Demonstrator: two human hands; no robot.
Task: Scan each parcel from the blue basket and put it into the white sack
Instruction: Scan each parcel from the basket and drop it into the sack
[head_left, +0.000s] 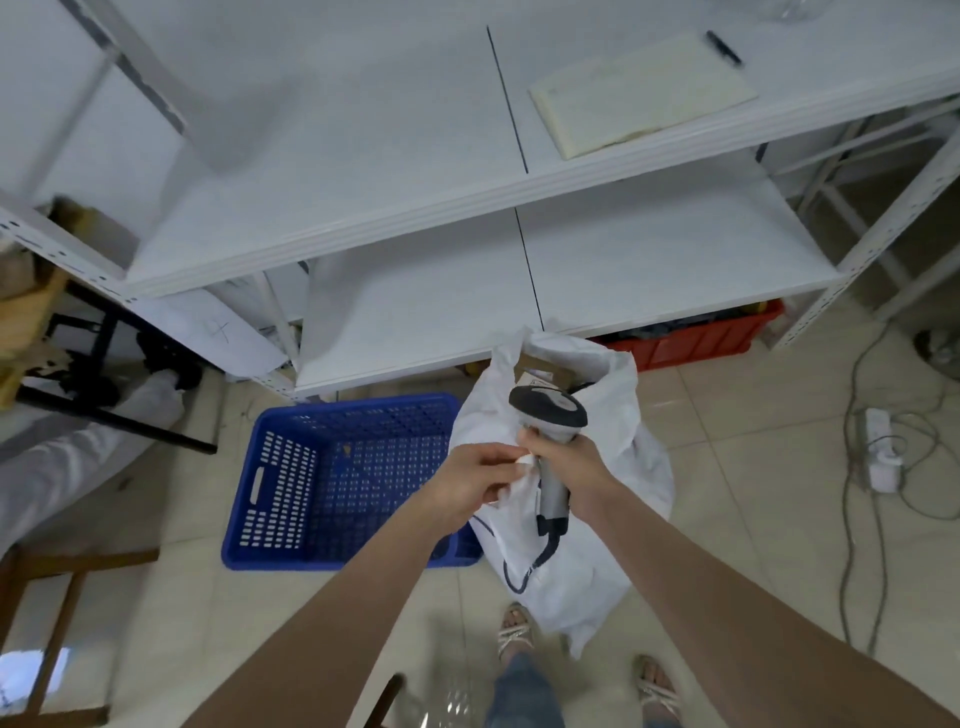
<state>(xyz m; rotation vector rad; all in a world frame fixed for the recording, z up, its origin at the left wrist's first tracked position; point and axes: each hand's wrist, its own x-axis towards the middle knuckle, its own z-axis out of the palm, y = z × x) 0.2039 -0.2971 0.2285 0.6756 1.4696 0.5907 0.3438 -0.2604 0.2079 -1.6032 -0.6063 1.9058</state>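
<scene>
A white metal shelving unit (415, 291) fills the far half of the view, standing on a pale tiled floor (753, 467). On the floor just near of it sits the blue perforated plastic basket (260, 467). No parcel shows inside it, so the task looks close to finished.

Touching the basket's right side is the white woven plastic sack (597, 571), with its mouth open towards the shelves. At least one brown cardboard parcel (540, 371) shows just inside the far rim, so that is where the parcels are now.

The grey and black handheld barcode scanner (548, 408) hangs over the sack's mouth. The right hand (566, 462) grips it, fingers wrapped round the handle. The left hand (478, 483) pinches a fold of the sack's near rim between thumb and curled fingers.

The step in hand seems to be holding the sack open, or gathering it up. To do it well:

- Lift the rim upward rather than pulling it near, so the sack does not tip and spill.
- Keep the scanner's dark cable (524, 566), which trails down the sack's front, out of the mouth.
- Check the basket's corners once more before closing the sack.
</scene>
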